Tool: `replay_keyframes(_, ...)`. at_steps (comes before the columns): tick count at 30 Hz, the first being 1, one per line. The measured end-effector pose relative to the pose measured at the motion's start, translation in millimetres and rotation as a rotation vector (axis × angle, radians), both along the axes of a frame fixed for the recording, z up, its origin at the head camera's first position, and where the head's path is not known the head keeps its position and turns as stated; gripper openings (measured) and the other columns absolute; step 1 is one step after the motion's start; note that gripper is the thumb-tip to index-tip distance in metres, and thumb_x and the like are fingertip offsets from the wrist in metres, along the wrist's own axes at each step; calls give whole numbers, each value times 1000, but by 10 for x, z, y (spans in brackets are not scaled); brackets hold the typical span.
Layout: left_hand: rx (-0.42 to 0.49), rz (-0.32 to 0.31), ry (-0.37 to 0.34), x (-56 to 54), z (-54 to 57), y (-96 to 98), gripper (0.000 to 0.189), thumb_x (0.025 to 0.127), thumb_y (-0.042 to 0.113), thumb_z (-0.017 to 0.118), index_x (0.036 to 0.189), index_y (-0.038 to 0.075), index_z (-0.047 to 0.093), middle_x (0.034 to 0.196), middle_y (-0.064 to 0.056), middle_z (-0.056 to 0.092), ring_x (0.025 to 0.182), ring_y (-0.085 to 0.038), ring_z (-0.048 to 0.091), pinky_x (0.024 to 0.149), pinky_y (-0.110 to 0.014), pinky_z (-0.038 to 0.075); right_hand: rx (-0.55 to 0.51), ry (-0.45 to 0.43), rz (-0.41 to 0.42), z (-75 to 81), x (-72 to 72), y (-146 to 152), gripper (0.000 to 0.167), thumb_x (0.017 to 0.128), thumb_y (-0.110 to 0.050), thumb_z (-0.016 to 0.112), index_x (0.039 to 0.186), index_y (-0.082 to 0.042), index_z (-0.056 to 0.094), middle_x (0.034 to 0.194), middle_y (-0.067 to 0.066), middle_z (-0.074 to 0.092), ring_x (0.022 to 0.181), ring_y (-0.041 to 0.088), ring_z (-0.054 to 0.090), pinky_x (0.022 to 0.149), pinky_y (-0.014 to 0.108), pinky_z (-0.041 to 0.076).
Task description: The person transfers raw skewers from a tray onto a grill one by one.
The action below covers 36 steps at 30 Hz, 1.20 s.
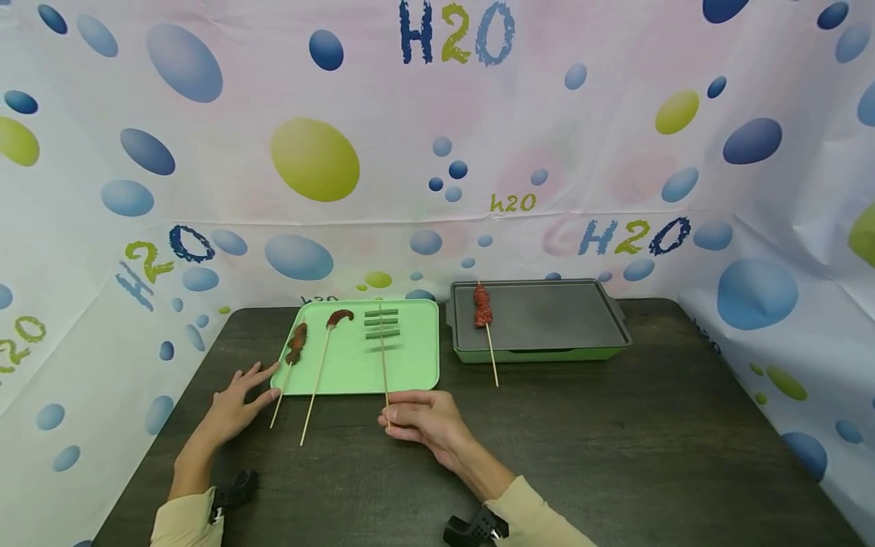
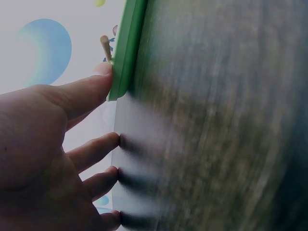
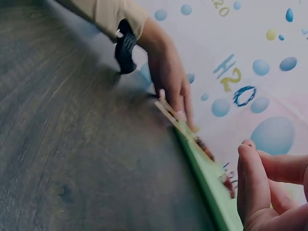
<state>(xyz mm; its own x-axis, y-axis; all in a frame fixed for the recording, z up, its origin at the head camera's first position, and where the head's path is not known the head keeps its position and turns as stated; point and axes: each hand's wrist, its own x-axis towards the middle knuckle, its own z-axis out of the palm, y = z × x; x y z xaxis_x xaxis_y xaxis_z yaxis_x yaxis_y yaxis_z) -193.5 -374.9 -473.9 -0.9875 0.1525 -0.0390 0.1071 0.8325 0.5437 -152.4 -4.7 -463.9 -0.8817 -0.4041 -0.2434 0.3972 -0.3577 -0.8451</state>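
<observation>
My right hand [image 1: 431,422] pinches the lower stick of a skewer of green vegetable pieces [image 1: 380,323], which is over the right part of a light green tray [image 1: 417,365]. In the right wrist view the right fingers [image 3: 252,178] meet at their tips. My left hand [image 1: 235,403] is at the tray's front left corner, thumb against the tray edge and other fingertips down on the table in the left wrist view. Beside it on the tray lies a skewer of brown meat pieces [image 1: 296,343]. A skewer with a dark red curled piece [image 1: 335,317] lies between the two.
Right of the tray stands a green-based grill with a grey plate [image 1: 547,315]. A red meat skewer [image 1: 482,306] lies on its left side, stick over the front edge. All stands on a dark wooden table [image 1: 581,433] before a patterned curtain [image 1: 424,106].
</observation>
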Motion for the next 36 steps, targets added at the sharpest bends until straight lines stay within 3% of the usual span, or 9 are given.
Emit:
replay_keyframes(9, 1, 6, -17, -15, -15, -2, 67, 103, 36, 63, 154, -3, 41, 156, -44, 20, 140, -72, 6, 95, -91, 3, -20, 35, 5, 240, 74, 274, 40, 94, 7, 67, 133, 12, 60, 110, 22, 73, 96, 24, 76, 88, 34, 59)
replay_keyframes(14, 11, 4, -12, -20, -4, -9, 67, 103, 36, 63, 153, -2, 41, 156, -44, 20, 140, -72, 6, 95, -91, 2, -29, 52, 16, 334, 103, 439, 44, 94, 6, 68, 136, 14, 56, 112, 22, 73, 97, 24, 76, 89, 35, 58)
replay_keyframes(36, 15, 0, 15, -13, -41, -7, 64, 103, 33, 64, 152, -2, 43, 155, -44, 22, 140, -72, 8, 95, -91, 4, 23, 103, -3, 396, 81, 1240, 52, 96, 4, 68, 141, 18, 46, 113, 18, 72, 101, 23, 75, 90, 34, 57)
